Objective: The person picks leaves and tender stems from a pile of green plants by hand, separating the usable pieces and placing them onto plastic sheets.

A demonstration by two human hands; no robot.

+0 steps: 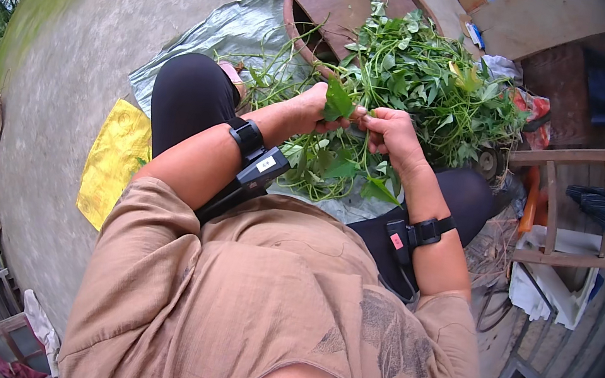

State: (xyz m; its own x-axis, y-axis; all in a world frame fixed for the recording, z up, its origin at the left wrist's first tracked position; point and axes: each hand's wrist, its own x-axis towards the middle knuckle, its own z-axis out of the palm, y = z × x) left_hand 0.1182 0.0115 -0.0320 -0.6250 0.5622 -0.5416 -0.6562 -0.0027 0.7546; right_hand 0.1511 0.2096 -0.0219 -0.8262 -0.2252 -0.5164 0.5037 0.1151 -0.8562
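Over the lap, my left hand (pixel 314 110) is closed around a stem with a broad green leaf (pixel 339 102) standing up from it. My right hand (pixel 395 136) pinches a thin green vine stem (pixel 367 153) between thumb and fingers, its fingertips nearly meeting those of the left. Leaves on that side hang below the right hand. A large heap of leafy vines (pixel 408 67), which look like sweet potato vines, lies just beyond both hands. More cut greens (pixel 320 171) lie between my knees, partly hidden by the forearms.
A silvery plastic sheet (pixel 201 45) lies under the greens. Behind them stands a round tub (pixel 297 30) partly covered by a brown board (pixel 347 5). A yellow woven sack (pixel 114 161) is at my left. On the right is a wooden frame (pixel 549 208) beside an orange object (pixel 529 199).
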